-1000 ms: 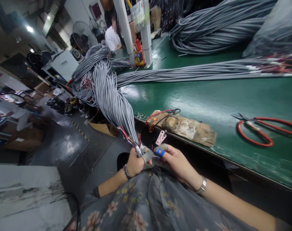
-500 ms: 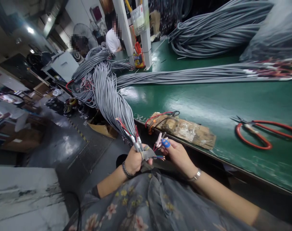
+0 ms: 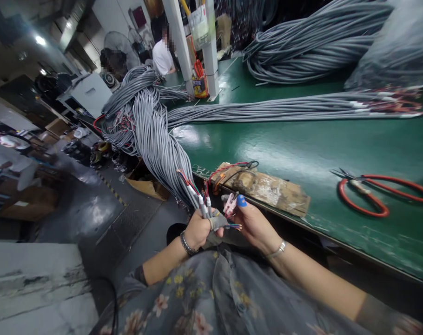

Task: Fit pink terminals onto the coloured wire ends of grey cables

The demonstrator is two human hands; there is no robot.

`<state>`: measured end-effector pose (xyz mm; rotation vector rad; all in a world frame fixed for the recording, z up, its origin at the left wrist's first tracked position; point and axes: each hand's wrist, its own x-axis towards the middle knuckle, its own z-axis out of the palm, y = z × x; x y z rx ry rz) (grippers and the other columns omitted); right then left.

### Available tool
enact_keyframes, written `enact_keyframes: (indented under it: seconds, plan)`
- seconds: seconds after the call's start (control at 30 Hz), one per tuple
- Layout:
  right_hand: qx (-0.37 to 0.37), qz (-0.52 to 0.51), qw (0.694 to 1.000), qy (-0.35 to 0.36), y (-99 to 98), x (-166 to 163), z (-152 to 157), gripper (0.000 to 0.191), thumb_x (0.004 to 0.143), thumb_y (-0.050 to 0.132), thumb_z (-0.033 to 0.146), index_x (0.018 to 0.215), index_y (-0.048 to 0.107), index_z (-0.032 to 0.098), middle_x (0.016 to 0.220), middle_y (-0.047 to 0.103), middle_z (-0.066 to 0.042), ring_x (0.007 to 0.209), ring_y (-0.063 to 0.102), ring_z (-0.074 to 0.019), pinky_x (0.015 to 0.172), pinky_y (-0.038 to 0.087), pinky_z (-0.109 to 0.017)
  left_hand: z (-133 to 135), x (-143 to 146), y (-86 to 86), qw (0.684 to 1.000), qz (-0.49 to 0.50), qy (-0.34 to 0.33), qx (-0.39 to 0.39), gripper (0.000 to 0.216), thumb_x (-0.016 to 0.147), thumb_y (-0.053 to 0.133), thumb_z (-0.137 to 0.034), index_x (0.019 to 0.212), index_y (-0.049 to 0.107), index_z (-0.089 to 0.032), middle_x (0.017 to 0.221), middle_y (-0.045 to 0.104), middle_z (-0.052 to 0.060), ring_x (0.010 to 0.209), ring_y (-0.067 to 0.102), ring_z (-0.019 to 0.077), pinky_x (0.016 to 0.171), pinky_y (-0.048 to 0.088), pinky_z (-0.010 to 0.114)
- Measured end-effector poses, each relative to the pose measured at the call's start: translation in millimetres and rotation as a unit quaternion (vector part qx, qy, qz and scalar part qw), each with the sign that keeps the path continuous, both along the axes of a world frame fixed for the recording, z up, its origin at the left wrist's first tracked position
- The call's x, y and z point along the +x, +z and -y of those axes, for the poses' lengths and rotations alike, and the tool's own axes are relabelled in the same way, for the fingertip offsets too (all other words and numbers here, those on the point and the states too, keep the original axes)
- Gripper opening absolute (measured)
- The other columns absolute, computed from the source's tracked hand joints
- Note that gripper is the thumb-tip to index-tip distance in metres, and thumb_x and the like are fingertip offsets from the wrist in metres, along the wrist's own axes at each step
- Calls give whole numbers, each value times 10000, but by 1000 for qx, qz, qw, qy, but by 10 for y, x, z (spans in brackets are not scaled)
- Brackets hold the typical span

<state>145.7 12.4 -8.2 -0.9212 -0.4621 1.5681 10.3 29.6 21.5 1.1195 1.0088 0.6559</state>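
Observation:
My left hand [image 3: 196,231] is closed around a few grey cables [image 3: 203,210], whose white-banded ends and thin coloured wires stick up above the fist. Grey tape covers the left thumb. From beside it, a few blue and dark wires [image 3: 235,227] with bare copper tips point right. Just to the right, my right hand [image 3: 255,225], with a blue wrap on its thumb, pinches a small pink tool [image 3: 229,204] close to the wires. Its exact kind is not clear. A large bundle of grey cables [image 3: 162,139] hangs over the bench edge ahead of my left hand.
On the green bench [image 3: 284,144] lie a worn wooden board [image 3: 270,190] with red and black leads, and red-handled scissors [image 3: 363,190]. More grey cables [image 3: 267,109] stretch behind, beside a big coil [image 3: 312,46]. A person in white [image 3: 163,56] sits beyond the post.
My right hand has drawn slightly left and turned the pink tool, now nearer the wires. My left hand and its cables have shifted slightly right. The camera view has moved a little.

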Motion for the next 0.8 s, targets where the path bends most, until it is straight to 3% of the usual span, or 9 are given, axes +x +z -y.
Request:
enact_keyframes:
  seconds: [0.5,0.67,0.8]
  plan:
    - [-20,-48,998,47,-31,21,33,543,606,672,746,765,673,227,691,624,-25,600,550,-165,562,466,-284,54,-114,62,999,-26,-14,14,413,610,732,-489,444,553,-157,380,504,5,375,409,83,444,308,237]
    - [-21,-76,996,47,35,35,49,421,563,805,588,742,689,225,688,628,-4,584,526,-129,548,456,-244,145,-194,-25,998,-22,2,55,363,685,703,-457,519,611,-148,464,585,28,459,506,114,505,385,242]
    - [-6,-48,998,28,61,25,55,395,599,798,565,707,673,206,614,580,14,551,483,-118,530,434,-245,166,-153,-39,997,-21,26,72,369,716,674,-460,521,610,-153,472,582,26,471,517,120,516,403,246]
